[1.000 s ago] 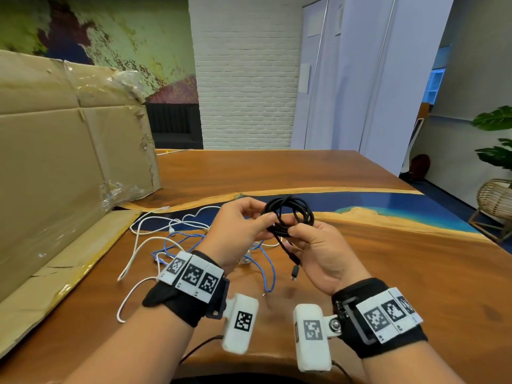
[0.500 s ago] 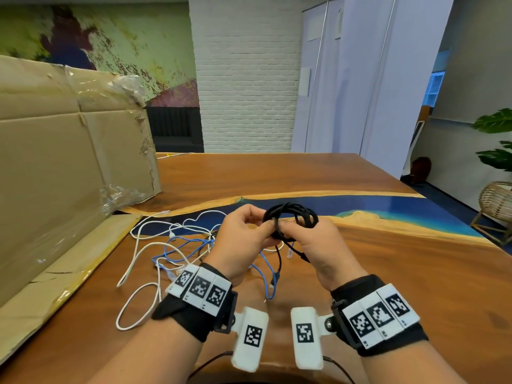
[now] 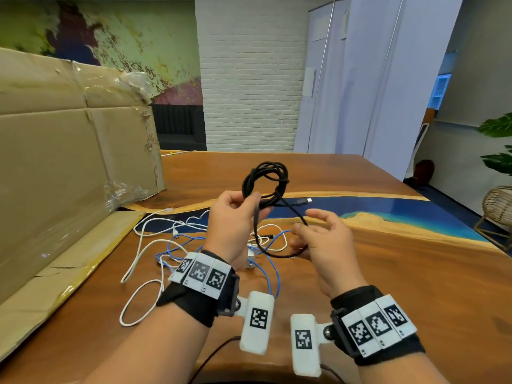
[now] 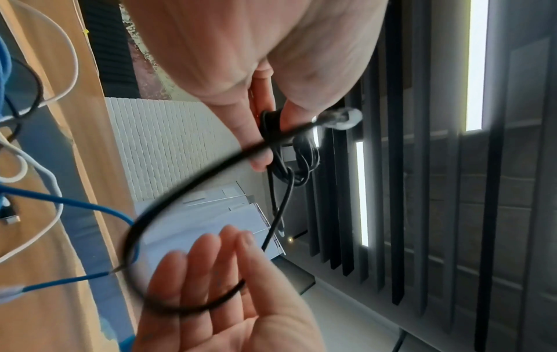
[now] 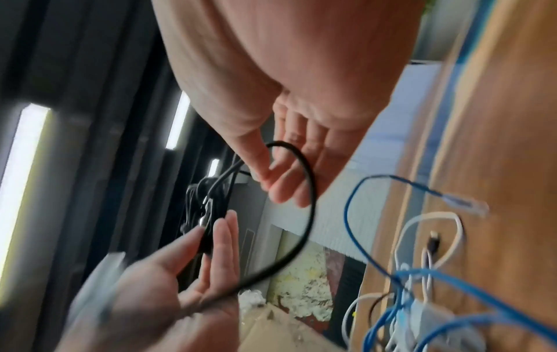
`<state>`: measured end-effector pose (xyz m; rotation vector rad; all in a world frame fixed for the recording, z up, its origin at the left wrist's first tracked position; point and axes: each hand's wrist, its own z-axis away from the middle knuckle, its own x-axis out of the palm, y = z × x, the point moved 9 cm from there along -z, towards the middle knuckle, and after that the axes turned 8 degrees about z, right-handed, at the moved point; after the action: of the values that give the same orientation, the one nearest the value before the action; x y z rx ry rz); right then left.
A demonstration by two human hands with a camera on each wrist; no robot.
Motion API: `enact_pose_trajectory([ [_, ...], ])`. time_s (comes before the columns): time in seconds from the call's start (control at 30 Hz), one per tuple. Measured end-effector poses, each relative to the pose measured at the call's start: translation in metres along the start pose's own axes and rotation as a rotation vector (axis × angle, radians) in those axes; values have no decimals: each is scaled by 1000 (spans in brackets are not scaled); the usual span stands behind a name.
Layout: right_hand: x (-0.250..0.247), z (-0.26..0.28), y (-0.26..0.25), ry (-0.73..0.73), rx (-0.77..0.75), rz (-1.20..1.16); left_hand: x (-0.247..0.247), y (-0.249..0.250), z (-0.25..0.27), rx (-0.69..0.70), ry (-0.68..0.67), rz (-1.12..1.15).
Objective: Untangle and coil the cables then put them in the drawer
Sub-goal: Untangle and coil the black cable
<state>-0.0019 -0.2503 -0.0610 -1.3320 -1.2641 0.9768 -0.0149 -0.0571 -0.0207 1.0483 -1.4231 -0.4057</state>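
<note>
My left hand (image 3: 250, 199) pinches a black cable coil (image 3: 266, 184) between thumb and fingers and holds it upright above the table. A loose tail of the same cable hangs in a loop (image 3: 277, 254) and runs across the straight, relaxed fingers of my right hand (image 3: 310, 225), which does not grip it. The cable's plug (image 3: 304, 200) sticks out to the right. The left wrist view shows the pinch (image 4: 265, 133) and my right palm (image 4: 217, 262) under the loop. White cables (image 3: 144, 245) and a blue cable (image 3: 171, 245) lie tangled on the table. No drawer is in view.
A big cardboard box (image 3: 69, 176) stands on the left of the wooden table (image 3: 415, 273), with a flap lying flat in front of it. A small white charger (image 3: 250, 261) sits among the cables. A wicker chair (image 3: 496, 209) and a plant stand off the table at far right.
My left hand has lifted the coil higher. My right hand has let go of the coil, moved down and right, and opened, with the cable's tail now looped across its fingers.
</note>
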Motion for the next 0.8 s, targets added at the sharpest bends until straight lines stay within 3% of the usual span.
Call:
enact_pose_trajectory([
  [0.1, 12, 8, 2, -137, 103, -371, -1, 7, 1, -27, -7, 40],
  [0.17, 13, 9, -1, -221, 74, -421, -3, 10, 2, -74, -12, 89],
  [0.33, 12, 13, -8, -269, -63, -185, 1, 17, 9, -150, -75, 188],
  [0.47, 15, 17, -29, -239, -294, 252, 10, 14, 18, -186, -136, 178],
  [0.57, 24, 19, -34, -304, -316, 399, 15, 8, 25, -218, -167, 173],
  [0.7, 5, 16, -53, -97, -414, 332, 12, 4, 28, -230, -160, 108],
  [0.8, 3, 22, -61, -186, -394, 110, 8, -2, 32, -274, -146, 90],
])
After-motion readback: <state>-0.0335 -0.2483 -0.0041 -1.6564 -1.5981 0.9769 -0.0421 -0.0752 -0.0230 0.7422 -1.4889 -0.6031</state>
